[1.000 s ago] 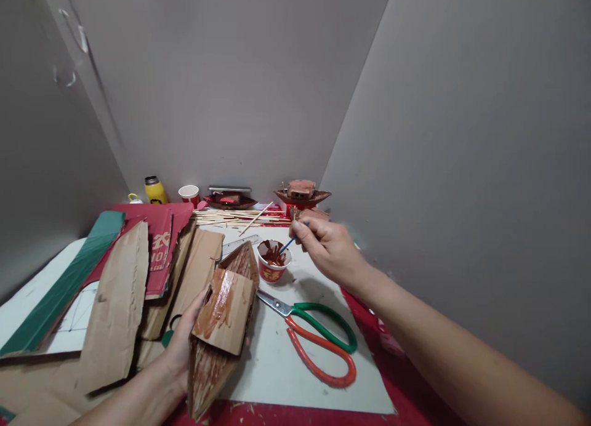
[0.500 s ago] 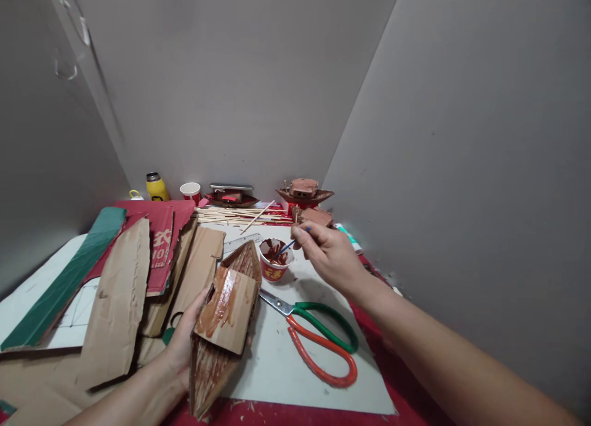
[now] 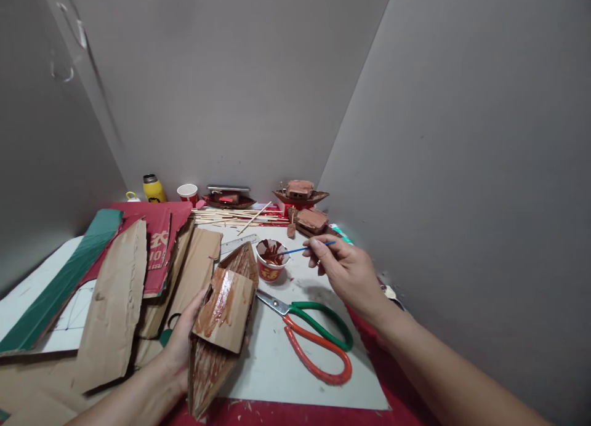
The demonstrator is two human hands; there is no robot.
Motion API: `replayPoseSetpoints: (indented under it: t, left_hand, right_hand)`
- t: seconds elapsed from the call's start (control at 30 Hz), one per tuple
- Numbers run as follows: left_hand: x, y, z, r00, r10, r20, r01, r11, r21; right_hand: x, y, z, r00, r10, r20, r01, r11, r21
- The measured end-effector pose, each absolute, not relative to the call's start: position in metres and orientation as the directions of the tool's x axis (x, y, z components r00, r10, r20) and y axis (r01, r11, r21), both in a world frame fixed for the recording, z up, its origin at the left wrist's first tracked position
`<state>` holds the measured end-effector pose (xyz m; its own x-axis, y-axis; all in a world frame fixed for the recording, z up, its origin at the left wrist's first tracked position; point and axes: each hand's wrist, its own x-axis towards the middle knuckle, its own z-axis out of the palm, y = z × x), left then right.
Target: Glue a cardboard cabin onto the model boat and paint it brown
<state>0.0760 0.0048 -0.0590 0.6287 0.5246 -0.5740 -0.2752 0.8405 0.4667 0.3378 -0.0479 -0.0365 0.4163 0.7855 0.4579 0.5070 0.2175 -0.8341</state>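
A cardboard model boat [image 3: 237,309] is tilted in my left hand [image 3: 182,346], which wraps round its left side. Wet brown paint covers the left part of its curved roof; the right part is bare cardboard. Between the fingertips of my right hand [image 3: 344,269] is a thin blue paintbrush [image 3: 300,250]. The brush tip dips into a red and white paper cup [image 3: 272,273] with brown paint inside. Just below the cup lie scissors [image 3: 318,333] with one green and one orange handle, blades toward the boat.
Cut cardboard pieces [image 3: 113,309] pile up at the left. Behind the cup lie thin wooden sticks [image 3: 235,218] and a clear ruler [image 3: 237,243]. Further model boats [image 3: 300,192] stand at the back, near a yellow bottle [image 3: 154,189] and another paper cup [image 3: 188,192].
My right hand has shifted right and lower, so the paintbrush lies flatter across the cup's rim. The boat in my left hand is held nearly as before. The view has shifted slightly.
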Motion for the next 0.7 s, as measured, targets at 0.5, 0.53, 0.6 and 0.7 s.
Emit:
replayPoseSetpoints:
  t: [0.5, 0.53, 0.6, 0.7]
  left_hand:
    - [0.077, 0.005, -0.06, 0.622, 0.531, -0.575, -0.267, 0.835, 0.482]
    - [0.077, 0.005, -0.059, 0.623, 0.526, -0.579, -0.255, 0.836, 0.485]
    - [0.078, 0.003, -0.057, 0.639, 0.5, -0.584, -0.23, 0.849, 0.476]
    - [0.08, -0.001, -0.054, 0.672, 0.454, -0.585, -0.199, 0.871, 0.449]
  right_hand:
    - [0.34, -0.079, -0.032, 0.7, 0.71, 0.072, -0.22, 0.311, -0.925]
    - [0.336, -0.083, -0.032, 0.688, 0.725, 0.034, -0.273, 0.301, -0.914]
    - [0.325, -0.091, -0.034, 0.655, 0.755, -0.039, -0.366, 0.272, -0.89]
    - [0.307, -0.099, -0.035, 0.577, 0.805, -0.138, -0.5, 0.215, -0.839]
